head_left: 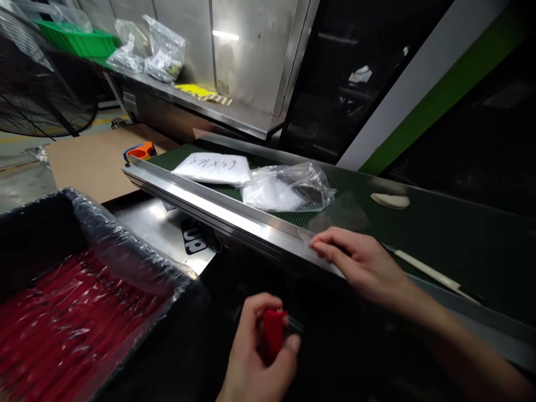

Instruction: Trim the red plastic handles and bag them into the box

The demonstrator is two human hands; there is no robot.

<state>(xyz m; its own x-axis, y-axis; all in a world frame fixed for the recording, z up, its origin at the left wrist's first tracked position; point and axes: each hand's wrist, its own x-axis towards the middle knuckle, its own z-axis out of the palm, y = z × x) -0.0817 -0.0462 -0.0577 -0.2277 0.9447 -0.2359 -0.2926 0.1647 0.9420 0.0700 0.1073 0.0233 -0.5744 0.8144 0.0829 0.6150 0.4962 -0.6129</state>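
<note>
My left hand (262, 352) is closed around a small red object with a dark piece (273, 332), low in front of the conveyor; its exact kind does not show. Between thumb and fingertips, my right hand (364, 259) pinches a thin clear plastic bag (339, 215) over the metal rail. Beyond that hand lies an opened pack of clear bags (274, 190) on the green belt. Beside it sits a white pack (213, 167) with handwriting on it. To the left, a lined black bin (134, 262) holds many red wrapped pieces (79, 329).
The conveyor's metal rail (218, 209) runs across the middle. On the belt are a white curved piece (390, 201) and a long pale stick (431, 269). An orange tape dispenser (142, 151) stands by cardboard (94, 159). Behind are a steel shelf (247, 120) and a fan (37, 84).
</note>
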